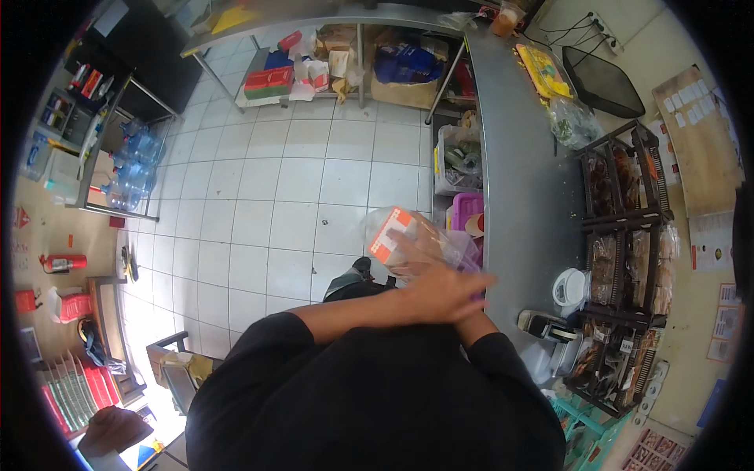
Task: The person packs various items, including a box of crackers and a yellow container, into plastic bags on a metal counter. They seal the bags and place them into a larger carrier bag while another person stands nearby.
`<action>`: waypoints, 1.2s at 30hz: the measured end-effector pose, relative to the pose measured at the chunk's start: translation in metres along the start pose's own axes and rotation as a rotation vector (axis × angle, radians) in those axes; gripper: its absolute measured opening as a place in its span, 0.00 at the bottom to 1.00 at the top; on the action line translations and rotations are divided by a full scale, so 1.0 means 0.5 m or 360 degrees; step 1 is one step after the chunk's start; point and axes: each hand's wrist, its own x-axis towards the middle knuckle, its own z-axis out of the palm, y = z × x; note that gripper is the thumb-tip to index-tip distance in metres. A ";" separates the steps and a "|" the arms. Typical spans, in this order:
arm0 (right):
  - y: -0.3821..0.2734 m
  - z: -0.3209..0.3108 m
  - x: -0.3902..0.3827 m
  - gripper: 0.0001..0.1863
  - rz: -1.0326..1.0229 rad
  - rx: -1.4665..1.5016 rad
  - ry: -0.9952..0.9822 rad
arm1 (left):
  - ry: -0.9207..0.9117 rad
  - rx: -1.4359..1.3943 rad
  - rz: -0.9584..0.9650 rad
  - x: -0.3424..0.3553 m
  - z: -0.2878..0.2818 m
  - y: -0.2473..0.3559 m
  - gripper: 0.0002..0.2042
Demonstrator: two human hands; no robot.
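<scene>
A clear plastic bag (430, 238) with an orange-and-white label (388, 233) is held in front of my body, above the floor and beside the steel counter. My right hand (416, 255) is on it, its fingers lying across the bag next to the label; motion smears them a little. My left forearm crosses from the left, and my left hand (449, 292) passes over my right wrist, its fingers stretched toward the counter and blurred. Nothing shows in the left hand. What the bag contains is hard to make out.
The steel counter (522, 180) runs along my right, with a white round scale (570, 288) and dark racks of bagged goods (613, 259) on it. Below are a produce bin (459, 161) and purple crate (469, 209). Water jugs (129, 177) stand left on the tiled floor.
</scene>
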 end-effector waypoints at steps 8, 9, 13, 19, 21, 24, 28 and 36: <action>-0.015 -0.106 0.047 0.32 0.0226 -0.0156 0.0517 | -0.0625 0.0186 0.0458 -0.024 -0.105 0.050 0.14; -0.016 -0.116 0.052 0.31 0.0234 -0.0211 0.0548 | -0.0653 0.0144 0.0501 -0.012 -0.115 0.044 0.14; -0.031 -0.135 0.021 0.32 0.0394 -0.0372 0.0734 | -0.0769 -0.0155 0.0783 0.008 -0.142 0.059 0.16; -0.119 -0.174 -0.107 0.32 0.1167 -0.0463 0.1346 | -0.1084 -0.0171 0.1602 0.030 -0.119 0.123 0.18; -0.145 -0.182 -0.176 0.33 0.1329 -0.0581 0.1416 | -0.1072 -0.0344 0.1929 0.031 -0.115 0.142 0.17; -0.185 -0.198 -0.268 0.32 0.1788 -0.0573 0.1198 | -0.1213 -0.0784 0.2027 0.025 -0.079 0.191 0.17; -0.240 -0.190 -0.371 0.30 0.2247 -0.0675 0.1253 | -0.1438 -0.1396 0.1721 0.020 0.016 0.247 0.20; -0.246 -0.033 -0.745 0.27 0.1932 0.1048 0.1999 | -0.2245 -0.2256 0.0500 0.039 0.245 0.352 0.20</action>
